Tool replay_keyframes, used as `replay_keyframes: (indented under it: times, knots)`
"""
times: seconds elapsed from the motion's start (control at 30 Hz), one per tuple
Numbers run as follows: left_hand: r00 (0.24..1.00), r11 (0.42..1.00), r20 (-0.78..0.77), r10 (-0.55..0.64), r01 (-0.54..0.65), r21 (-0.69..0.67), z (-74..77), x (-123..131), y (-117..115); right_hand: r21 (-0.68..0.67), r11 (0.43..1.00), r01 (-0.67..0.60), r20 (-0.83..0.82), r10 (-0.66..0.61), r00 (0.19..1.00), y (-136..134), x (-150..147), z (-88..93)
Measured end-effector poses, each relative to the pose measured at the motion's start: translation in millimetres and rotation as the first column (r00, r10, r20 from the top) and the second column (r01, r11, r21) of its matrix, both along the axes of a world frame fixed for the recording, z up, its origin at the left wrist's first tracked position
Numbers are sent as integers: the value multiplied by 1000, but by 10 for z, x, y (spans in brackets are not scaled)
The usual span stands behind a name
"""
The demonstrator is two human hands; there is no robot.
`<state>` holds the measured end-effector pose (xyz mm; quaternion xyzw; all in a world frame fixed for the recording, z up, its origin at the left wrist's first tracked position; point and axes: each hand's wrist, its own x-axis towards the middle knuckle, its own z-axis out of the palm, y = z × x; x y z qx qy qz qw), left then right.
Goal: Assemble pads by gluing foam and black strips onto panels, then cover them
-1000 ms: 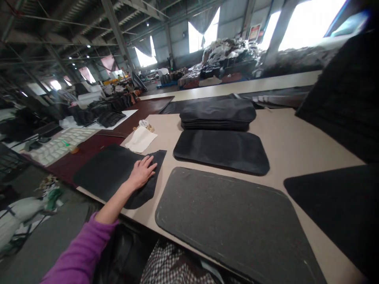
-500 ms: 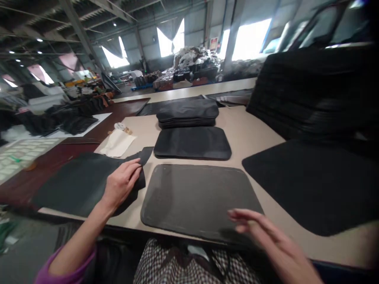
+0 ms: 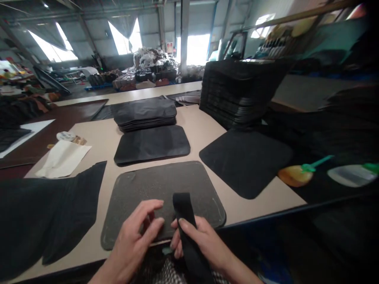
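Note:
My right hand (image 3: 198, 234) grips a black strip (image 3: 184, 205) of flat, leather-like material between thumb and fingers, its end standing up and the rest hanging toward my lap. Beside it on the left, my left hand (image 3: 140, 228) is empty, thumb and fingers apart in a curve. Both hands are over the near edge of a grey-brown panel (image 3: 166, 177) with rounded corners, lying flat on the table. Just behind that panel is a flat black panel (image 3: 152, 146), and farther back a stack of folded black pieces (image 3: 145, 114).
Black sheets (image 3: 71, 209) lie at left, near a cream cloth (image 3: 63, 157). To the right are a black rounded panel (image 3: 245, 161), a tall black stack (image 3: 237, 90), an orange-filled bottle (image 3: 296, 175) and a clear bottle (image 3: 352, 175). The beige table top (image 3: 266, 201) ends at a dark edge.
My view has swung right. My left hand has left the black sheet and come over the grey-brown panel. My right hand, empty before, now holds a black strip.

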<state>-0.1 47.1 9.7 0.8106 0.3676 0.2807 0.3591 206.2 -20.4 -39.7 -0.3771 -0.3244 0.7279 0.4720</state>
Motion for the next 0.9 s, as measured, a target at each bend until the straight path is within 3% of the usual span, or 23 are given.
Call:
replay_keyframes:
  times: [0.03, 0.1, 0.17, 0.23, 0.33, 0.43, 0.5, 0.57, 0.7, 0.9]
  knots:
    - [1000, 971, 15, 27, -23, -238, 5, 23, 85, -13, 998, -55, -33, 54, 998, -1, 13, -14]
    - [998, 793, 55, 0, 33, -608, -3, 126, 228, -85, 989, -122, -96, 114, 989, 7, 0, -28]
    - [995, 650, 94, -17, 83, -755, -20, 269, 354, -145, 976, -159, -131, 141, 981, 10, -16, -30]
    - [997, 638, 75, -16, 68, -767, -33, 401, 494, -164, 973, -161, -115, 144, 983, -13, 10, -38]
    - [1000, 737, -6, -27, 16, -676, -67, 526, 782, -139, 989, -58, 117, 74, 990, -114, 128, -123]
    - [995, 858, -94, -38, -15, -513, -171, 613, 1134, -19, 989, 150, 496, -121, 860, -243, 232, -293]
    - [987, 945, -151, -53, 1, -326, -282, 691, 1355, 66, 971, 230, 610, -222, 761, -296, 249, -391]
    - [975, 996, -213, -55, 39, -78, -405, 793, 1537, 114, 952, 283, 638, -288, 714, -305, 230, -434]
    - [943, 964, -334, 8, 82, 254, -620, 1025, 1764, 169, 925, 341, 628, -368, 686, -232, 190, -386]
    - [921, 913, -380, 81, 84, 399, -802, 1237, 1928, 213, 926, 311, 612, -374, 697, -110, 239, -361]
